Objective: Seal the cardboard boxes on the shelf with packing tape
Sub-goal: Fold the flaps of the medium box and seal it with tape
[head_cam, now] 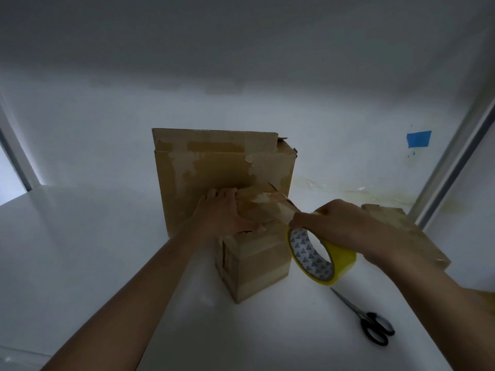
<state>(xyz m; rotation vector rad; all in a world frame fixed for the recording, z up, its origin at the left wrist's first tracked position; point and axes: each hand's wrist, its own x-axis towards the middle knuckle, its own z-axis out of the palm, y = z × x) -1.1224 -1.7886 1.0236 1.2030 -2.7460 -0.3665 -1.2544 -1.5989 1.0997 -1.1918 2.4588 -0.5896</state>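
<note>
Small brown cardboard box (257,266) stands near middle of white shelf (107,250), touching large worn brown cardboard box (214,167) behind it. Left hand (222,212) lies on small box top, fingers straight and together, pressing down. Right hand (340,226) grips yellow packing tape roll (321,261) just right of small box, fingers curled over rim. Stretched tape strip (278,207) runs from roll to box top. Black-handled scissors (369,322) lie toward front right edge. Flat cardboard piece (401,228) lies at right edge.
</note>
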